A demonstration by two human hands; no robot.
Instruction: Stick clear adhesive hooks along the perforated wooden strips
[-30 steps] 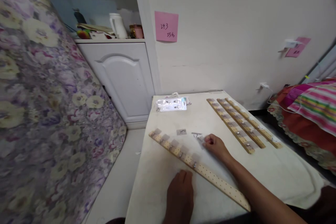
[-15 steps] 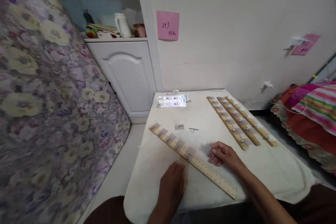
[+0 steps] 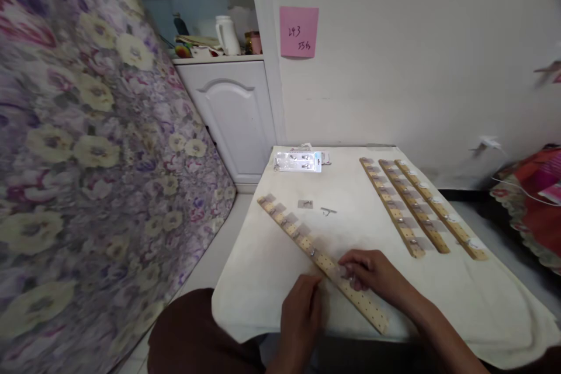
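Note:
A pale perforated wooden strip [image 3: 364, 304] lies diagonally across the cloth-covered table, with small metal hooks on clear square pads along its far half. My right hand [image 3: 372, 274] is closed in a pinch over the bare near half, around a small clear hook pad [image 3: 340, 272] mostly hidden by the fingers. Curled up at the strip's near edge, my left hand [image 3: 301, 307] has its fingertips by the wood; whether anything is in them is hidden. Beyond the strip lie a loose hook on a clear pad [image 3: 305, 204] and a metal hook [image 3: 328, 210].
Three more wooden strips with hooks [image 3: 391, 208] lie on the table's right side. A clear blister pack [image 3: 298, 162] sits at the back edge. A floral curtain [image 3: 109, 158] hangs at left, and a bed with red cover [image 3: 532, 198] stands at right.
My right hand has moved left from beside the strip to over its bare holes. My left hand has come closer to the strip's near edge. The view has turned slightly right.

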